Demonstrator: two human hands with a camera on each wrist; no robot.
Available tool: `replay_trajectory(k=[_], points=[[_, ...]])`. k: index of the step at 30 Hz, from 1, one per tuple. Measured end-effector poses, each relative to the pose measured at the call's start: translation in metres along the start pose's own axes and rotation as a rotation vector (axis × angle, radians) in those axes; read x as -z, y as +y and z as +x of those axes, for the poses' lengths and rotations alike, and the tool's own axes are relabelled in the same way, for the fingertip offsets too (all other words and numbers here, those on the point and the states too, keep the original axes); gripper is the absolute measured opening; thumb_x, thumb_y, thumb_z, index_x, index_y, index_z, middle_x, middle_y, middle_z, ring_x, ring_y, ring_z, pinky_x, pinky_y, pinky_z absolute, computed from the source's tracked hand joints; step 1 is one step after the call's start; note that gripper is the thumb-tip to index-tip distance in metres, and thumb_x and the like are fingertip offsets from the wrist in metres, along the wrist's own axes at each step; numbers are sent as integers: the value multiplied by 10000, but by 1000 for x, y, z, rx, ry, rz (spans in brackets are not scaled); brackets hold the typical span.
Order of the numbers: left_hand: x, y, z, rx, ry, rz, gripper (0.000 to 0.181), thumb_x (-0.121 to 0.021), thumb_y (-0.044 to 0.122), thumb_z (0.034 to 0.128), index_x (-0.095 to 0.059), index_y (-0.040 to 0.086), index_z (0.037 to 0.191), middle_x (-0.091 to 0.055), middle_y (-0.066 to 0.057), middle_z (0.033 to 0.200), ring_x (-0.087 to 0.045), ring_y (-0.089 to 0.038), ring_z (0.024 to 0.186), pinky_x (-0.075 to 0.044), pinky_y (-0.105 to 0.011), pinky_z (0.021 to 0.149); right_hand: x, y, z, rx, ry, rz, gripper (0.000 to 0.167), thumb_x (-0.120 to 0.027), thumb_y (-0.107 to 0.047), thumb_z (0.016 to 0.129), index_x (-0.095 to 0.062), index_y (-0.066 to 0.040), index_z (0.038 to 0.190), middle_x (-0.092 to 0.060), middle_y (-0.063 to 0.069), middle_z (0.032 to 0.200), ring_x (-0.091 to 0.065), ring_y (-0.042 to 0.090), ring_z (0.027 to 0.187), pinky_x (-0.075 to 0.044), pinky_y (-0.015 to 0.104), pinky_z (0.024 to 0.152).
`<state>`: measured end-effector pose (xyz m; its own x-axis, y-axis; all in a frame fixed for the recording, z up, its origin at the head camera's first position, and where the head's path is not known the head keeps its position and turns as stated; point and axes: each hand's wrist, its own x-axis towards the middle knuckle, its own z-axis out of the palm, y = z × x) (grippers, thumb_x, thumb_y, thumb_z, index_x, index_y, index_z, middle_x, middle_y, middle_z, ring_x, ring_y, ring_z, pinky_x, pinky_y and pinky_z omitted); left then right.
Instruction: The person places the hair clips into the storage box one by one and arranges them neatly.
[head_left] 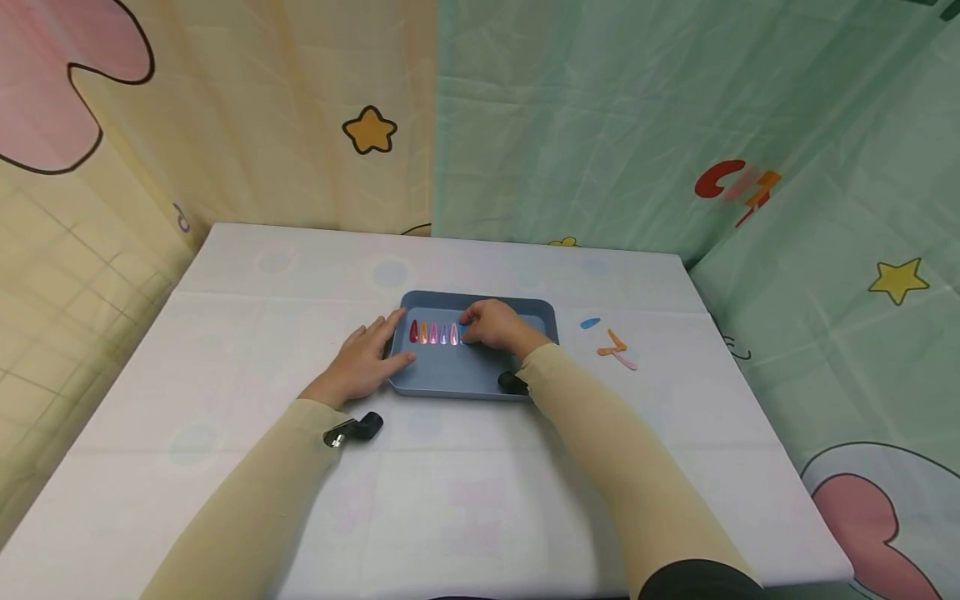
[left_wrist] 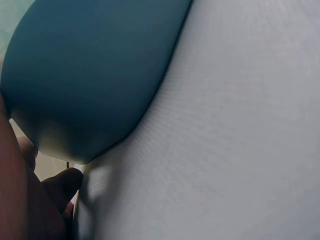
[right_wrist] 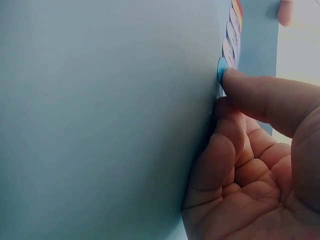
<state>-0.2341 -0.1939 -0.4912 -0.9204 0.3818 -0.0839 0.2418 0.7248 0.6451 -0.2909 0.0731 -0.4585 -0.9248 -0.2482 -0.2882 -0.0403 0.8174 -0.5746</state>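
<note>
1. Head view: A white cloth-covered table, faintly printed with pale spots, stands before a yellow curtain and a green curtain, both decorated with cartoon figures. Two beige sleeves reach in from the near side, a small black device at each wrist.

2. Head view: On the table lies a blue-grey rectangular tray with rounded corners. Inside, small glossy teardrop-shaped pieces stand in a row: red, orange, pink, lilac and pale pink, with a bright-blue teardrop-shaped piece at the right end, under the fingers of the right hand. The left hand, fingers extended and thumb spread wide, rests against the tray's left edge, gripping nothing. Outside the tray, to its right, lie a loose blue piece, two orange slim pieces and a pink slim piece.

3. Left wrist view: The tray's smooth outer side rises above the white cloth; darkened fingers show at lower left, their grip impossible to tell here.

4. Right wrist view: Over the tray floor, the right thumb and forefinger nearly meet, pinching the bright-blue piece beside the row; the other fingers curl inward.
</note>
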Motion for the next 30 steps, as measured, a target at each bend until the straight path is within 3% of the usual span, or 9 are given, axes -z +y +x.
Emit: replay_trajectory(k=[30], points=[[-2, -2, 1, -28, 15, 11, 862, -590, 509, 1044, -143, 198, 1712, -241, -167, 1746, -137, -418, 1638, -28, -591, 1335, 5, 3, -4, -7, -3, 35, 360, -769, -225, 954, -738, -89, 1286, -735, 84, 1301, -646, 220, 1095, -558, 395, 995]])
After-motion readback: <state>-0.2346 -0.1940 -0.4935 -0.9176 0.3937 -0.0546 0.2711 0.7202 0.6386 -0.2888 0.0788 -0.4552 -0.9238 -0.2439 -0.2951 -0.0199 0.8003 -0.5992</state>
